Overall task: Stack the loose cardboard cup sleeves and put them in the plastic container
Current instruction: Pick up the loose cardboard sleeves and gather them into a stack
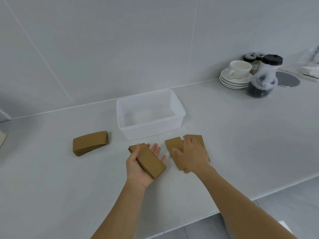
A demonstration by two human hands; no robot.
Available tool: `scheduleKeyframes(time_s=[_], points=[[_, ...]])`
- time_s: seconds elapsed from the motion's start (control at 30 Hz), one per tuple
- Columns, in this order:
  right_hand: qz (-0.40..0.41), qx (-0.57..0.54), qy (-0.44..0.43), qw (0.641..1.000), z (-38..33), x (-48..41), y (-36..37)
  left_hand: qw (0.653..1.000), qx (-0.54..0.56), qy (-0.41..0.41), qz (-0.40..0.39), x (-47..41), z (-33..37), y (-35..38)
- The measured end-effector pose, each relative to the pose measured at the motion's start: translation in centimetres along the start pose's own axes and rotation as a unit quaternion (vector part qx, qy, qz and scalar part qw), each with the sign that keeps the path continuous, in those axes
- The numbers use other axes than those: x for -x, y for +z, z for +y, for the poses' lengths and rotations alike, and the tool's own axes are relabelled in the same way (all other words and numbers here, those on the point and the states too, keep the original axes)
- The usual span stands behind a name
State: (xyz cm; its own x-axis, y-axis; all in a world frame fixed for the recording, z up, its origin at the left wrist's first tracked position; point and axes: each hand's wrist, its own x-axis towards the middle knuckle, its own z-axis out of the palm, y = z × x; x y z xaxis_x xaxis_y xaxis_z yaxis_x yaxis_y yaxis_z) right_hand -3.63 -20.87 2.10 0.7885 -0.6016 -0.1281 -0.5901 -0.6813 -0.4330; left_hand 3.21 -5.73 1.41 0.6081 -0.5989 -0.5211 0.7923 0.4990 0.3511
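Surface (224,135): one pale counter against a tiled wall.
Plastic container (179,124): one, clear, rectangular, nothing inside; stands near centre.
Sleeve groups: three in all.
Left stack (89,143): one neat pile of cardboard cup sleeves at 9 o'clock from the container, lying alone on the surface; the count of sleeves in it cannot be told.
Held stack (148,160): a few sleeves, at least two edges showing, lying across the palm, at 6 o'clock from the container.
Loose sleeves (174,149): at least two, overlapping, flat on the surface at 5 o'clock from the container.
Left hand (140,167): palm up, fingers (158,150) spread open under the held stack, thumb resting on its near edge.
Right hand (191,156): palm down, fingers flat and spread, pressing on the loose sleeves; not closed round them.
Saucers (233,81): four stacked, at 2 o'clock.
Cup (239,69): one white, on the saucers.
Lidded jars (264,76): three dark-lidded, just beside the saucers.
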Motion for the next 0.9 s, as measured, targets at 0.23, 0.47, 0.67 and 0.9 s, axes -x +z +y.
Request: scheduleKeyframes(time_s=[0.23, 0.47, 0.67, 0.9], points=[[0.041, 0.105, -0.02, 0.993, 1.2, 1.0, 4.1, 1.0, 0.006, 0.011, 0.015, -0.3, -0.2, -0.6], [0.037, 0.137, -0.044, 0.989, 0.5, 0.7, 3.6, 0.999, 0.012, 0.019, 0.028, -0.2, 0.1, -1.2], [-0.049, 0.025, -0.02, 0.998, -0.9, -0.3, 0.4, 0.999, 0.001, 0.012, 0.038, -0.3, 0.2, -0.5], [-0.071, -0.071, -0.08, 0.992, -4.7, 1.2, -2.2, 0.999, -0.018, 0.006, 0.026, -0.3, 0.2, 0.2]])
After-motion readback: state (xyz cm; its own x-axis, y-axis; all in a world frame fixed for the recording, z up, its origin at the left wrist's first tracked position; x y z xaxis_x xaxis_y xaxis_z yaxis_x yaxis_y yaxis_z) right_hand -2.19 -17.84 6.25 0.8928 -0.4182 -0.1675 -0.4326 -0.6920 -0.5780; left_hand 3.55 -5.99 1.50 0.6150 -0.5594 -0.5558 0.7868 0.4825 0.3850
